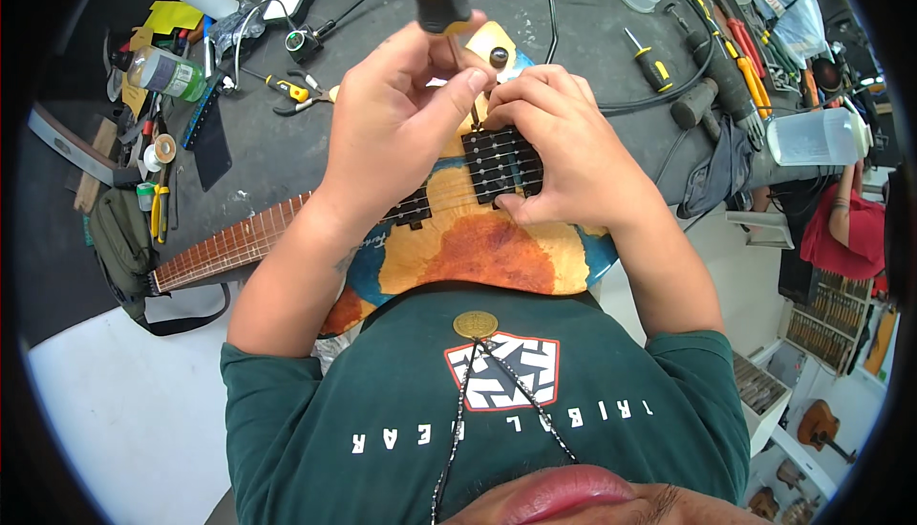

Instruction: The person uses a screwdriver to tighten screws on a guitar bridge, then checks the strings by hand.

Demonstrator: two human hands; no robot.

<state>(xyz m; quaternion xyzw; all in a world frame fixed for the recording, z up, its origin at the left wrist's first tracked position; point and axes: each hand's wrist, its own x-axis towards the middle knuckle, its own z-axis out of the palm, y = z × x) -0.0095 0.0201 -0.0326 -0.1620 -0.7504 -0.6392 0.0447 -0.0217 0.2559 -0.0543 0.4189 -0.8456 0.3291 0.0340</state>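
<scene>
An electric guitar (468, 243) with an amber burl and blue body lies in front of me, its neck pointing left. A screwdriver (441, 0) with a black and yellow handle stands nearly upright over the body. My left hand (406, 95) is closed around its shaft, fingers and thumb pinched together. The tip comes down by the upper edge of a black pickup (492, 170). My right hand (568, 148) spans that pickup, fingertips curled at the upper edge and thumb at the lower one. Another black pickup (413, 208) sits nearer the neck, and a dark knob (499, 57) is beyond my hands.
Pliers (291, 90) and a bottle of green liquid (172, 74) lie to the left on the dark bench (382, 33). At right are another screwdriver (651, 64), a hammer (697, 105), cables and a clear plastic container (817, 136). A person in red (845, 229) is farther right.
</scene>
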